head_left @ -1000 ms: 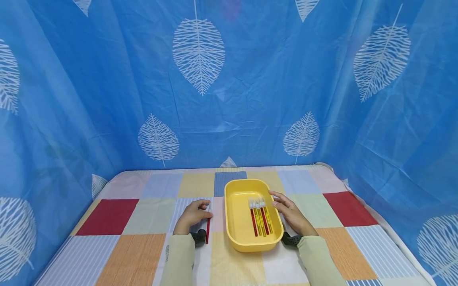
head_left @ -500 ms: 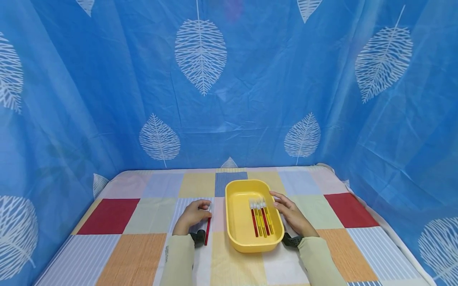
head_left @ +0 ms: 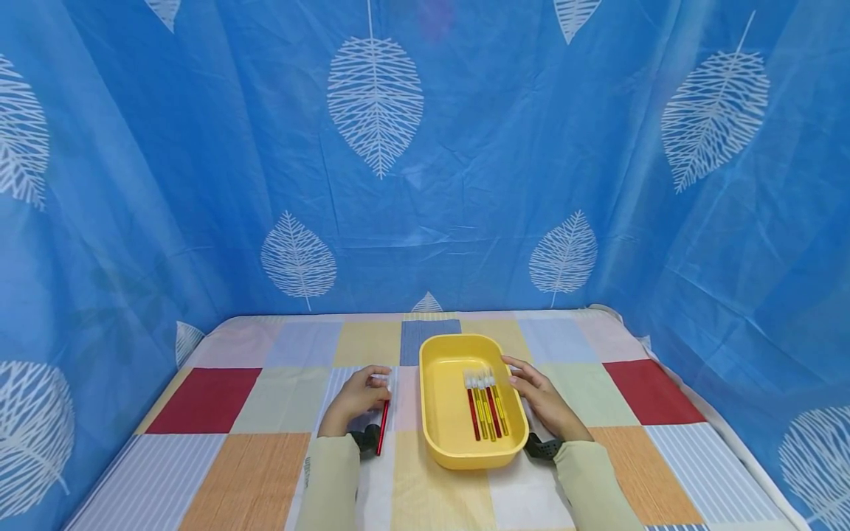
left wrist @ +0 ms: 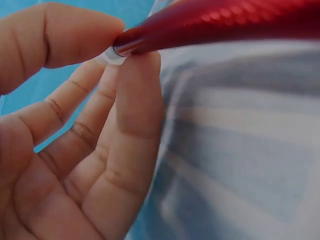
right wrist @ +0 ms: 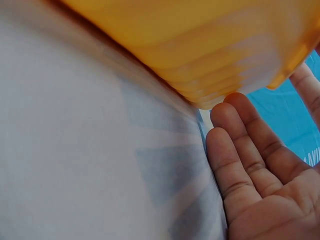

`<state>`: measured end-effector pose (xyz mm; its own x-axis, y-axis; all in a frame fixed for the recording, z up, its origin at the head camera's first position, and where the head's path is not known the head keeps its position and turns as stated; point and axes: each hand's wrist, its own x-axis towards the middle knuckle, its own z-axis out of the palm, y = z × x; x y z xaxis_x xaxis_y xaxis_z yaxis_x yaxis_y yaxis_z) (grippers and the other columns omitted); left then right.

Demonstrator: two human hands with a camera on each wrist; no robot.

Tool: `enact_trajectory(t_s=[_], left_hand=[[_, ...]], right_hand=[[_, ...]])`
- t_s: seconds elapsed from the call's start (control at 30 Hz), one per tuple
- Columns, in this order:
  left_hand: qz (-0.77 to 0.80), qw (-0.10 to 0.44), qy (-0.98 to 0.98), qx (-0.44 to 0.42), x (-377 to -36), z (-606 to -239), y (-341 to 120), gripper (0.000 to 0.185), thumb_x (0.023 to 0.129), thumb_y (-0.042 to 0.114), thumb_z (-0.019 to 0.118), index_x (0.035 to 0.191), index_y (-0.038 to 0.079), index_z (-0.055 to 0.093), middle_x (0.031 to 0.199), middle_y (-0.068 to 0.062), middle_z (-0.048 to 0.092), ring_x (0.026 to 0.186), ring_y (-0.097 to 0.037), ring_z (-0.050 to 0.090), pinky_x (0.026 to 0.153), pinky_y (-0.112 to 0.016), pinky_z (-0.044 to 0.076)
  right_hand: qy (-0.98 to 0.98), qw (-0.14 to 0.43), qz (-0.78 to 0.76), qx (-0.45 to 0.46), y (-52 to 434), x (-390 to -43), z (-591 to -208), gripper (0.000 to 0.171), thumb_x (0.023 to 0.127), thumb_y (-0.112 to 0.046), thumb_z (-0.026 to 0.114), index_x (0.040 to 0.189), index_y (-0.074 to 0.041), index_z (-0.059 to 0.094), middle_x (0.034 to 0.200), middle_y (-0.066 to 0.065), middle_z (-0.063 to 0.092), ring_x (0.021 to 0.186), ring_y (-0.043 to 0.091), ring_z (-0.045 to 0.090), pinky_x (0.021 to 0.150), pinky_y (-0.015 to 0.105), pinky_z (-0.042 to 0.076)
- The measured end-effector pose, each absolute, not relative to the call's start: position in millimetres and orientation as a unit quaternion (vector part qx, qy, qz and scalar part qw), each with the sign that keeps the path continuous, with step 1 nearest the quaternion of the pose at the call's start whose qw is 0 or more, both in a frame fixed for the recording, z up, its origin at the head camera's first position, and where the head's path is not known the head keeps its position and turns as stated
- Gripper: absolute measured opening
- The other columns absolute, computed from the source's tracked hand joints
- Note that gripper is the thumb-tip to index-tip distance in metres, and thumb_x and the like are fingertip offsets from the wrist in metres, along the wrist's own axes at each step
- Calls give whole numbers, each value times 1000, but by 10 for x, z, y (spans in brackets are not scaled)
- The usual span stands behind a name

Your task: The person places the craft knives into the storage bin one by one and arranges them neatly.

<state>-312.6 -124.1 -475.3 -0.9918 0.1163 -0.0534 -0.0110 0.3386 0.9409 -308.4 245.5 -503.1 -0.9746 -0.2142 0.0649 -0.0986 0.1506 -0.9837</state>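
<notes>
**A:** Nearest first, what is there, and how many?

**B:** Two hands in pale green sleeves, each with a dark wrist mount. One red brush (head_left: 382,426) lies outside the tray, beside the left hand (head_left: 354,402). One yellow tray (head_left: 443,450) sits just right of it, and in it I count about five more brushes (head_left: 486,405), red and yellow handles side by side, white tips pointing away. The exact number is hard to tell at this size.

**A:** How does the red brush look?

**B:** Thin, glossy red handle with a fine textured sheen, a whitish collar at the far end. It slants slightly, its near end by the left wrist, its far end at the fingertips, on the striped patch of the checked cloth covering the surface (head_left: 252,472).

**A:** And the left hand?

**B:** The wrist view shows thumb (left wrist: 55,37) and a fingertip pinching the brush at its whitish collar; the other fingers are loosely bent behind.

**A:** The right hand?

**B:** The right hand (head_left: 544,402) lies against the tray's right side, fingers straight and relaxed, palm towards the wall, fingertips at the rim. It holds nothing.

**A:** Farther back?

**B:** A blue curtain (head_left: 465,184) printed with white leaves encloses the surface on three sides.
</notes>
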Motion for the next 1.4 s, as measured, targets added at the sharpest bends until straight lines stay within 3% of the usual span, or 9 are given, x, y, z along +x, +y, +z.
enact_trajectory(t_s=[0.43,0.83,1.4], left_hand=[[613,33,788,48,-3139,-4632,-1258,48,98,-10,66,145,-7,58,122,-25,64,85,-23,70,74,-43,66],[614,-4,788,42,-3109,-4418,-1243,51,99,-3,66,149,0,59,130,-26,63,100,-31,74,86,-50,65],[613,-25,786,74,-2997,-4124,-1139,52,100,0,69,151,5,60,131,-24,65,97,-29,73,81,-47,67]], right_hand=[[759,42,-642,-103,2462,-3086,-5047,55,114,-22,55,164,-2,42,154,32,48,135,41,58,102,27,54],[751,44,-650,-108,2445,-3086,-5030,54,115,-19,53,164,1,41,152,34,49,131,37,60,99,25,56],[749,47,-651,-109,2456,-3086,-5024,55,114,-20,54,164,1,41,151,33,49,129,34,61,98,24,56]])
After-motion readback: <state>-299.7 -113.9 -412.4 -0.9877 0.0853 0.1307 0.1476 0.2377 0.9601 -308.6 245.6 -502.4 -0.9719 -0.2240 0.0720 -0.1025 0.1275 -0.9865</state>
